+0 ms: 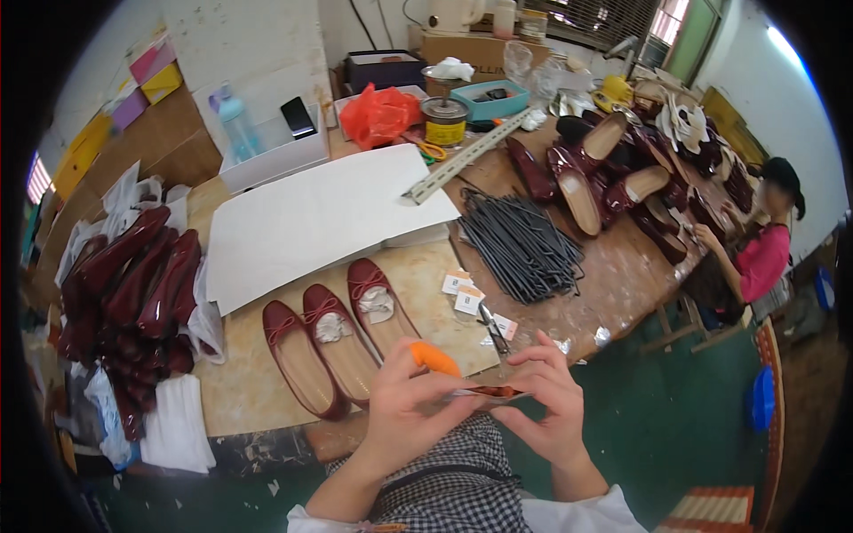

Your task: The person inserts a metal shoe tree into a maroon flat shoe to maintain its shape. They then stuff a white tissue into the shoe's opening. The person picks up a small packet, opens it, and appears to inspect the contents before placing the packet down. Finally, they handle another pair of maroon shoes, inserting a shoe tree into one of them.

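Left hand [404, 410]: narrow, thumb and fingers pinching one end of a small flat piece [487, 391] at lower centre of the frame. Right hand [553, 404]: narrow, thumb and finger at the opposite end, other fingers raised. The two-ended grip probably keeps the piece taut or steady; seen nearly edge-on, its kind cannot be told. An orange sleeve [434, 358] covers a left finger, likely as protection or for grip.

Three flats [289, 346] stand side by side at centre, toes toward the upper part of the frame, insoles up, presumably for easy reach inside. Two hold crumpled paper [333, 328], perhaps to keep shape. Cards [468, 299] lie just right of them, apparently for ready pickup. Rods [520, 244] lie bundled beyond, right of centre.
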Action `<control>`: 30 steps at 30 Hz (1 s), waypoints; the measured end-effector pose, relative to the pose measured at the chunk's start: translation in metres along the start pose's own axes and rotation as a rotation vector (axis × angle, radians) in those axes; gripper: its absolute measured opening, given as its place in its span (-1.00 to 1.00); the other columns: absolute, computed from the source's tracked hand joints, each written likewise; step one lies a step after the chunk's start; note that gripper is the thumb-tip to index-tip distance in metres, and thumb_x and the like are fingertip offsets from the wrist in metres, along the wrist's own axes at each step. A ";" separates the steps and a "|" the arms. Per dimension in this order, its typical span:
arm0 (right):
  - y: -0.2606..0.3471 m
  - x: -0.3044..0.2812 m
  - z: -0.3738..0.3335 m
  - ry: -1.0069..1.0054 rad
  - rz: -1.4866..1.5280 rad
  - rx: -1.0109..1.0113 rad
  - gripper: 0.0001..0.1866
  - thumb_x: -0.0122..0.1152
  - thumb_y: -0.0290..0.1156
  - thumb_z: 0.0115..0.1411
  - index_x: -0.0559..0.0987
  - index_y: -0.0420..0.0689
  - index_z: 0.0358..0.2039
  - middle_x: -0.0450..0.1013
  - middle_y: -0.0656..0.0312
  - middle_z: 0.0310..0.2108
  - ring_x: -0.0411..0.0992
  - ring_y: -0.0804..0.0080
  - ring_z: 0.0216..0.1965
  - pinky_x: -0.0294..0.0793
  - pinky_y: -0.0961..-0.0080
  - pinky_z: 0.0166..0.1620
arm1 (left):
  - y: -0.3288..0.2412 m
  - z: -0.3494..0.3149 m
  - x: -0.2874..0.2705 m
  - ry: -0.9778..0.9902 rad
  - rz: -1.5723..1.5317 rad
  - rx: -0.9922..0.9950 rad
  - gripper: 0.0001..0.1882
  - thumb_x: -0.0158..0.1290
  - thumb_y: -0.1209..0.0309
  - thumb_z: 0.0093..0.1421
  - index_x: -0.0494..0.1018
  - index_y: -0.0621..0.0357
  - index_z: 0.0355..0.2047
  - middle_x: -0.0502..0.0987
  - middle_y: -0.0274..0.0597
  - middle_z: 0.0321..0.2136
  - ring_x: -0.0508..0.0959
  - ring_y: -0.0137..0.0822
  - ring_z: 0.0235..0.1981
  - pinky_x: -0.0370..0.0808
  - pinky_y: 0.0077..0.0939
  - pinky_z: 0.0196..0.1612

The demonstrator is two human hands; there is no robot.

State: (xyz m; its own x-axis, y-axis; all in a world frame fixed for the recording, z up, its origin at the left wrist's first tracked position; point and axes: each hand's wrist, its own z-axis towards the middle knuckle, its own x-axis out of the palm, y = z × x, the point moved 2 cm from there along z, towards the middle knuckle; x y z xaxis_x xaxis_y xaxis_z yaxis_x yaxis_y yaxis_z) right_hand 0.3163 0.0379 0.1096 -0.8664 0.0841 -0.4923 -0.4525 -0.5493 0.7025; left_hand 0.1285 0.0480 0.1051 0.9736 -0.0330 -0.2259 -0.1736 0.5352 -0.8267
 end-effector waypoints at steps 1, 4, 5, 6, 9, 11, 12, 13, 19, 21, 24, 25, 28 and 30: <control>0.000 0.001 -0.002 0.002 0.012 -0.004 -0.77 0.45 -0.40 -0.20 0.59 -0.16 -0.50 0.51 0.26 -0.47 0.46 0.23 -0.14 0.08 -0.01 0.25 | -0.001 -0.002 -0.001 -0.001 -0.001 -0.025 -0.75 0.28 0.56 -0.14 0.63 0.11 -0.36 0.44 -0.24 -0.44 0.43 -0.29 -0.31 0.40 -0.48 -0.31; -0.001 0.001 -0.003 -0.020 0.023 -0.028 -0.78 0.46 -0.45 -0.22 0.60 -0.15 -0.51 0.50 0.30 -0.49 0.46 0.24 -0.14 0.07 -0.01 0.25 | -0.005 -0.003 0.000 0.003 -0.021 -0.037 -0.74 0.28 0.57 -0.14 0.63 0.12 -0.35 0.43 -0.21 -0.41 0.43 -0.29 -0.29 0.41 -0.51 -0.33; -0.001 0.001 -0.004 -0.022 0.017 -0.028 -0.79 0.45 -0.46 -0.22 0.60 -0.15 -0.51 0.50 0.31 -0.50 0.46 0.24 -0.14 0.07 -0.01 0.25 | -0.004 -0.004 0.001 -0.009 -0.029 -0.057 -0.74 0.29 0.55 -0.17 0.64 0.13 -0.37 0.44 -0.22 -0.42 0.41 -0.30 -0.31 0.37 -0.51 -0.33; 0.000 0.001 -0.004 -0.024 0.011 -0.029 -0.79 0.45 -0.47 -0.22 0.60 -0.14 -0.52 0.50 0.32 -0.51 0.46 0.24 -0.15 0.07 -0.01 0.25 | -0.004 -0.004 0.002 -0.021 -0.036 -0.078 -0.74 0.31 0.53 -0.20 0.65 0.13 -0.40 0.44 -0.23 -0.44 0.40 -0.32 -0.32 0.34 -0.51 -0.32; 0.003 -0.001 -0.003 -0.035 0.002 -0.057 -0.78 0.46 -0.47 -0.23 0.64 -0.05 -0.47 0.51 0.39 -0.48 0.45 0.31 -0.16 0.09 -0.02 0.24 | -0.010 -0.001 -0.002 0.019 0.011 -0.027 -0.66 0.32 0.54 -0.24 0.66 0.05 -0.35 0.43 -0.23 -0.42 0.40 -0.30 -0.30 0.38 -0.51 -0.31; 0.008 -0.004 0.000 -0.027 -0.011 -0.099 -0.76 0.46 -0.44 -0.23 0.67 0.01 -0.44 0.52 0.43 -0.46 0.45 0.35 -0.16 0.10 -0.02 0.24 | -0.017 -0.001 -0.006 0.036 0.058 0.022 -0.61 0.33 0.53 -0.26 0.66 -0.02 -0.32 0.42 -0.25 -0.41 0.41 -0.27 -0.29 0.42 -0.48 -0.31; 0.013 -0.006 0.001 -0.021 -0.027 -0.127 -0.76 0.46 -0.43 -0.23 0.68 0.04 -0.44 0.51 0.45 -0.47 0.45 0.36 -0.16 0.09 -0.01 0.25 | -0.019 0.000 -0.007 0.032 0.075 0.042 -0.60 0.33 0.52 -0.28 0.67 -0.04 -0.32 0.42 -0.26 -0.43 0.41 -0.26 -0.30 0.42 -0.45 -0.30; 0.018 -0.009 0.002 -0.015 -0.043 -0.155 -0.76 0.45 -0.41 -0.23 0.68 0.06 -0.44 0.51 0.47 -0.47 0.45 0.37 -0.17 0.09 -0.01 0.25 | -0.021 -0.001 -0.008 0.029 0.091 0.060 -0.59 0.34 0.50 -0.31 0.67 -0.07 -0.33 0.42 -0.28 -0.44 0.40 -0.25 -0.30 0.42 -0.42 -0.29; 0.039 -0.017 0.008 0.001 -0.048 -0.314 -0.81 0.40 -0.33 -0.20 0.71 0.12 -0.46 0.47 0.55 -0.51 0.45 0.43 -0.20 0.05 -0.02 0.27 | -0.043 -0.005 -0.017 -0.023 0.034 0.255 -0.64 0.38 0.35 -0.34 0.68 -0.13 -0.39 0.43 -0.36 -0.50 0.39 -0.28 -0.32 0.39 -0.34 -0.27; 0.045 -0.017 0.010 0.018 -0.037 -0.336 -0.84 0.38 -0.31 -0.15 0.72 0.13 -0.46 0.47 0.57 -0.52 0.46 0.44 -0.19 0.02 -0.03 0.28 | -0.051 -0.005 -0.023 -0.036 0.045 0.259 -0.66 0.37 0.33 -0.31 0.68 -0.16 -0.40 0.44 -0.40 -0.49 0.39 -0.31 -0.31 0.37 -0.32 -0.27; 0.052 -0.020 0.011 0.024 -0.021 -0.366 -0.85 0.37 -0.27 -0.12 0.72 0.13 -0.45 0.47 0.58 -0.50 0.46 0.47 -0.19 0.02 -0.05 0.27 | -0.056 -0.007 -0.026 0.001 0.048 0.316 -0.69 0.34 0.32 -0.28 0.69 -0.19 -0.40 0.45 -0.45 -0.48 0.38 -0.33 -0.28 0.37 -0.32 -0.25; 0.055 -0.022 0.012 0.038 -0.020 -0.379 -0.85 0.37 -0.27 -0.13 0.72 0.13 -0.45 0.48 0.59 -0.50 0.46 0.47 -0.19 0.02 -0.06 0.27 | -0.057 -0.008 -0.025 -0.004 0.037 0.320 -0.72 0.31 0.33 -0.23 0.69 -0.21 -0.40 0.46 -0.49 -0.48 0.38 -0.35 -0.27 0.38 -0.32 -0.19; 0.058 -0.022 0.013 0.066 0.020 -0.444 -0.86 0.38 -0.28 -0.13 0.71 0.14 -0.46 0.48 0.61 -0.48 0.47 0.50 -0.19 0.01 -0.06 0.27 | -0.066 -0.015 -0.031 0.031 0.154 0.250 -0.79 0.33 0.25 -0.27 0.69 -0.32 -0.50 0.43 -0.53 -0.51 0.39 -0.40 -0.26 0.33 -0.31 -0.07; 0.056 -0.019 0.012 0.045 0.048 -0.489 -0.86 0.39 -0.28 -0.14 0.71 0.14 -0.47 0.48 0.63 -0.47 0.47 0.52 -0.18 0.01 -0.07 0.26 | -0.066 -0.017 -0.032 0.058 0.136 0.280 -0.79 0.31 0.26 -0.25 0.69 -0.35 -0.49 0.42 -0.55 -0.50 0.38 -0.43 -0.24 0.33 -0.34 -0.08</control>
State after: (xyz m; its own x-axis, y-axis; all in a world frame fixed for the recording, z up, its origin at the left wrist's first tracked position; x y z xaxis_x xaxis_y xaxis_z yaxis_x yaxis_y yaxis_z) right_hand 0.3054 0.0160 0.1647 -0.8688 0.0189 -0.4948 -0.2507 -0.8785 0.4067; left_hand 0.1062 -0.0003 0.1585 0.9329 0.0111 -0.3601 -0.2462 0.7492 -0.6149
